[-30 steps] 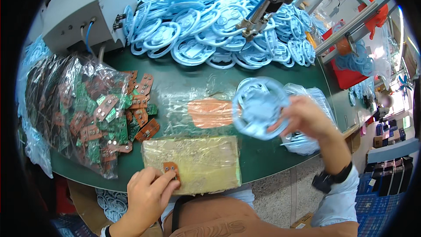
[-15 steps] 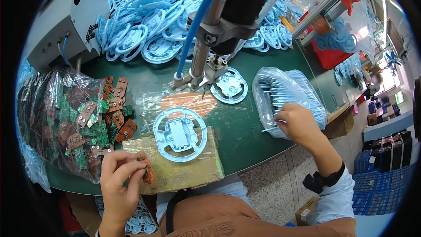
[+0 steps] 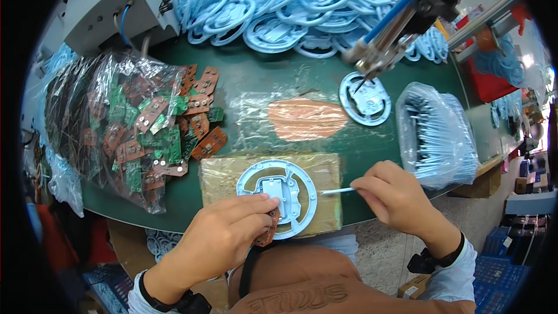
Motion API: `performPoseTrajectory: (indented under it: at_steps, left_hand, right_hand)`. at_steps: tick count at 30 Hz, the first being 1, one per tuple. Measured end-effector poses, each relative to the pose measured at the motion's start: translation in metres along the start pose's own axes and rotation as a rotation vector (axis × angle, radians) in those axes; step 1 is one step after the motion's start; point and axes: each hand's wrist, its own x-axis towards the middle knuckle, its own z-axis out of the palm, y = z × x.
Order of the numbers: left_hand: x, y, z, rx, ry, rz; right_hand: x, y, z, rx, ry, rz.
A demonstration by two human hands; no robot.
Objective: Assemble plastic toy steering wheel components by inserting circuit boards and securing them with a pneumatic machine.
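Observation:
A pale-blue steering-wheel-shaped plastic part (image 3: 309, 204) lies flat on a film-wrapped board (image 3: 332, 168) in front of me. My left hand (image 3: 224, 229) is over the wheel's lower left side, pinching a small brown circuit board (image 3: 267, 229); its fingertips partly hide the wheel's middle. To the right, my right hand (image 3: 389, 195) pinches one end of a thin pale-blue stick (image 3: 338, 190). The stick's free tip points left, close to the wheel's right rim. Beyond that hand, a clear plastic bag (image 3: 433, 134) holds many similar sticks.
Brown and green circuit boards (image 3: 152, 116) spill from a plastic bag at left. A heap of blue wheel parts (image 3: 290, 11) fills the back, below a metal machine arm (image 3: 378, 58). One more wheel part (image 3: 365, 99) lies under the arm. A grey machine box (image 3: 116, 9) stands back left.
My right hand has come left from the bag with a stick. My left hand has brought the circuit board over to the wheel part. The whole view has shifted.

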Motion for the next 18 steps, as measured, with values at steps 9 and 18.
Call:
performPoseTrajectory:
  at_steps: [9,18]
  left_hand:
    - [-0.018,-0.011,0.007,-0.146,0.068,0.002]
    - [-0.016,-0.008,0.007,-0.070,0.064,0.002]
  right_hand:
    - [0.018,-0.013,0.043,0.367,-0.022,-0.017]
    - [0.026,-0.025,0.035,0.102,-0.023,-0.085]
